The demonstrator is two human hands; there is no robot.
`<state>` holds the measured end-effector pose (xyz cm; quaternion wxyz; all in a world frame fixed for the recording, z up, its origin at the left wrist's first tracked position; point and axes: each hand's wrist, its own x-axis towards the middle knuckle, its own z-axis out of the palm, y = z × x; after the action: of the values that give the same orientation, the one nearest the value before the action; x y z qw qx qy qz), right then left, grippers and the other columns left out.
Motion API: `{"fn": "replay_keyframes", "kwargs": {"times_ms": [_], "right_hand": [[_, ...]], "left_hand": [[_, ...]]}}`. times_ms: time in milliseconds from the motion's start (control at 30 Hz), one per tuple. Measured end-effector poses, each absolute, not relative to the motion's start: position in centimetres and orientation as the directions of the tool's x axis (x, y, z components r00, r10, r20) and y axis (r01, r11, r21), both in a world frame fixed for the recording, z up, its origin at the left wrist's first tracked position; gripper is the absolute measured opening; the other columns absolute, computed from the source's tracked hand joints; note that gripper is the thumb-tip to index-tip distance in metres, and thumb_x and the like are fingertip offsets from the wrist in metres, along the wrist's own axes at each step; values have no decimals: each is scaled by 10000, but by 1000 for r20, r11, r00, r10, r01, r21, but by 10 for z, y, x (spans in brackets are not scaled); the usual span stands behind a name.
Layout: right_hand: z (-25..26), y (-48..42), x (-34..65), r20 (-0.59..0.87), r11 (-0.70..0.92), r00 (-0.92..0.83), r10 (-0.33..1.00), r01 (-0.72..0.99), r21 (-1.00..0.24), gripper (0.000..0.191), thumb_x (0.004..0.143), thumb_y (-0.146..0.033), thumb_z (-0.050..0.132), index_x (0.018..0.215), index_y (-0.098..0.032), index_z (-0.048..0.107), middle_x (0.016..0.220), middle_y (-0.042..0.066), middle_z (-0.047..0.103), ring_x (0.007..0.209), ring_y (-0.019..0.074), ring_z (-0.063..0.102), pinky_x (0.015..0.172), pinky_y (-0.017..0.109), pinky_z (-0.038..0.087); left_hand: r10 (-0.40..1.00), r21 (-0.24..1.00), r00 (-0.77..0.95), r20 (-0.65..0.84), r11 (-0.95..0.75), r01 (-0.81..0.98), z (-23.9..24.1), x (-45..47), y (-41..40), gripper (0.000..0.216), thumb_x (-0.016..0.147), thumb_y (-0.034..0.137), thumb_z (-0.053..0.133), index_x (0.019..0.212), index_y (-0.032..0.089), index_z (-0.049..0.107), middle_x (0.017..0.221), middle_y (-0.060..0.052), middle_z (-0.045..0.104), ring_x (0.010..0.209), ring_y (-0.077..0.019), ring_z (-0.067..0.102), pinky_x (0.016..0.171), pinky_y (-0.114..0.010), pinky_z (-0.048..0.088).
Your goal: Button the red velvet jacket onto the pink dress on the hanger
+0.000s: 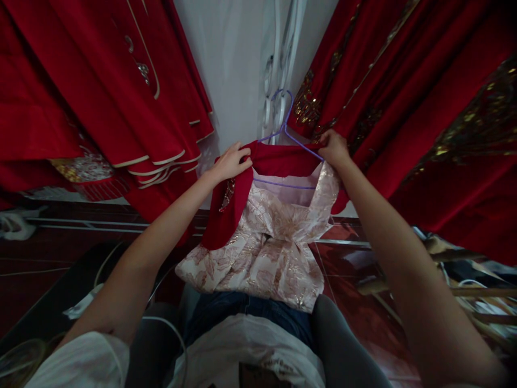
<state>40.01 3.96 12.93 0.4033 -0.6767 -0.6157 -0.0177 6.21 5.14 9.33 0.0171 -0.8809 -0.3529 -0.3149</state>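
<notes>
A pale pink and gold brocade dress (pixel 278 237) with a large bow hangs on a purple hanger (pixel 288 121) in front of my lap. A red jacket (pixel 228 215) with a beaded ornament lies over the dress's left shoulder and behind its neckline. My left hand (pixel 233 163) has its fingers curled over the jacket's left shoulder. At the other shoulder, my right hand (pixel 333 147) pinches red cloth near the end of the hanger, just above the dress strap. Its fingertips are partly hidden.
Red garments with pale trim (pixel 161 145) hang at left. More red garments with gold embroidery (pixel 404 108) hang at right. Behind the hanger is a white panel with looped metalwork (pixel 278 64). A low metal rail (pixel 100 223) crosses near the floor; cluttered wooden slats (pixel 480 293) stand at lower right.
</notes>
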Motion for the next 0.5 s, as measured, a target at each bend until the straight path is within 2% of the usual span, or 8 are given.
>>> {"fn": "replay_keyframes", "kwargs": {"times_ms": [67, 200, 367, 433, 500], "right_hand": [[130, 26, 424, 515, 40, 294, 806, 840, -542, 290, 564, 39, 543, 714, -203, 487, 714, 11, 554, 645, 121, 467, 662, 284, 378], [136, -11, 458, 556, 47, 292, 778, 856, -515, 288, 576, 42, 550, 752, -186, 548, 738, 33, 581, 637, 112, 472, 625, 272, 367], [144, -64, 459, 537, -44, 244, 808, 933, -357, 191, 664, -138, 676, 852, -168, 674, 713, 21, 603, 646, 126, 491, 668, 279, 374], [144, -82, 455, 448, -64, 256, 857, 914, -400, 209, 698, -180, 663, 903, -169, 695, 691, 18, 601, 642, 137, 505, 662, 283, 381], [137, -95, 450, 352, -19, 210, 912, 879, -476, 244, 698, -165, 626, 937, -166, 678, 717, 20, 611, 653, 144, 523, 664, 285, 396]], "left_hand": [[603, 170, 559, 570, -752, 637, 91, 64, 50, 93, 832, 244, 515, 776, 182, 557, 815, -40, 451, 817, -205, 493, 809, -334, 416], [602, 140, 545, 583, -735, 663, 87, 72, 46, 95, 846, 245, 514, 791, 181, 557, 853, -56, 474, 854, -219, 520, 829, -342, 421], [647, 127, 488, 586, -668, 733, 85, 77, 33, 83, 860, 229, 511, 850, 177, 574, 947, -88, 509, 956, -254, 545, 888, -376, 425], [656, 125, 469, 591, -649, 750, 85, 77, 27, 92, 867, 227, 506, 874, 171, 579, 983, -104, 516, 999, -271, 544, 914, -396, 420], [667, 128, 455, 589, -633, 763, 85, 79, 22, 100, 873, 224, 502, 890, 166, 582, 1004, -114, 520, 1031, -284, 540, 935, -416, 413]]}}
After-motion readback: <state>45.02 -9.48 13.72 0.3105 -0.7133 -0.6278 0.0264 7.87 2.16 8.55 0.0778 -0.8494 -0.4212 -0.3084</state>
